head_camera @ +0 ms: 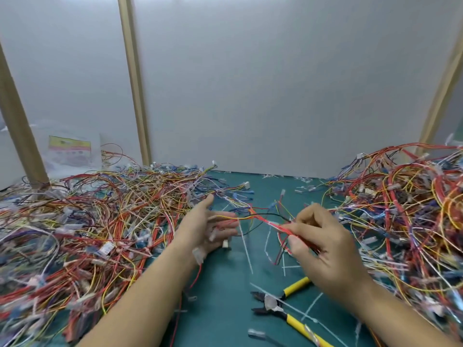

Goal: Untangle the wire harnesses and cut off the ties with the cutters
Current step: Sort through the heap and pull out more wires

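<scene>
Count: two hands, one pair of cutters (283, 313), two heaps of tangled wire, three wooden posts (132, 83), one plastic bag (70, 151) with a yellow label. Cut ties (246, 249) are white and strewn over the green mat (225, 284); blur prevents an exact count.

Harness (265, 221) in work: thin red, yellow and black wires, strung above the mat between the hands, mid-bench.

Right hand (325, 241) pinches its red strands between thumb and fingertips.

Left hand (213, 226) is spread, fingers nearly straight, wires lying across them; not clenched.

Cutters lie on the mat near the right wrist, with yellow handles and parted blades pointing left, untouched.

Left heap (87, 221) is broad; right heap (413, 209) runs out of view.
</scene>
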